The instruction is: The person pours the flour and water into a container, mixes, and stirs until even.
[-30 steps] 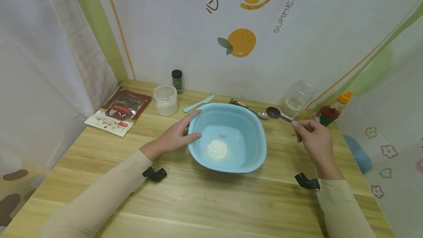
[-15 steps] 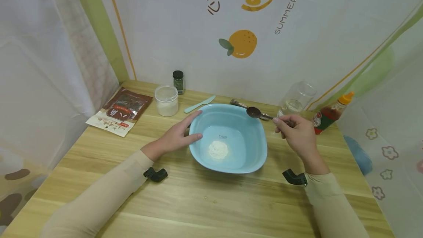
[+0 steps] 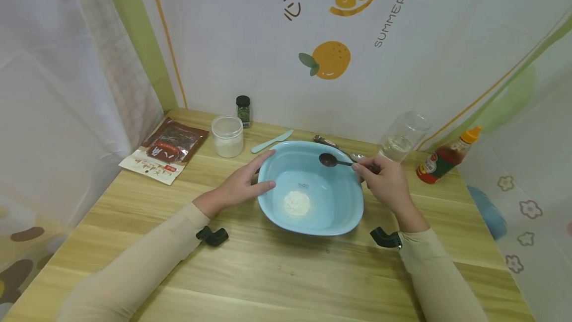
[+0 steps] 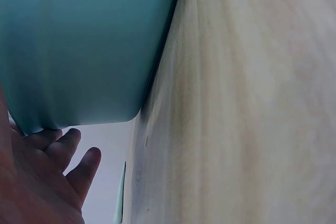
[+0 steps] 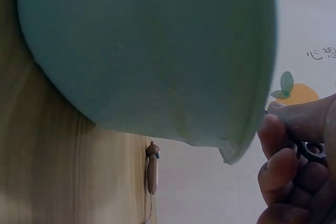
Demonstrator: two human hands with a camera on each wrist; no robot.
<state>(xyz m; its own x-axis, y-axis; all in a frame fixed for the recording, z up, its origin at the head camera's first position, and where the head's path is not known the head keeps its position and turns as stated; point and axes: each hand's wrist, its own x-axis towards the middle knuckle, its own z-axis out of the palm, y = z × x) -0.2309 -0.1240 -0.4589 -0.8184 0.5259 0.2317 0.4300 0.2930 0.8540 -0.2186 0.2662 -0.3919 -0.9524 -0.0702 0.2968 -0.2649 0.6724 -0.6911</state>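
Note:
A light blue bowl (image 3: 328, 193) stands on the wooden table with a small heap of white powder (image 3: 297, 203) on its floor. My left hand (image 3: 241, 183) holds the bowl's left rim, thumb over the edge and fingers against the outer wall, as the left wrist view also shows. My right hand (image 3: 388, 183) pinches the handle of a dark brown measuring spoon (image 3: 328, 160), whose head is over the bowl's far right part. What the spoon contains cannot be made out. In the right wrist view, a ring (image 5: 314, 149) at the handle's end shows among the curled fingers.
Behind the bowl lie a pale green spreader (image 3: 271, 141) and a metal spoon (image 3: 356, 157). A lidded jar of white powder (image 3: 228, 138), a spice jar (image 3: 243, 111) and a brown packet (image 3: 167, 148) sit left. A glass with clear liquid (image 3: 404, 135) and a sauce bottle (image 3: 447, 158) stand right.
My right hand has brought the measuring spoon leftward, from near the glass to above the bowl. My left hand has kept its place on the rim.

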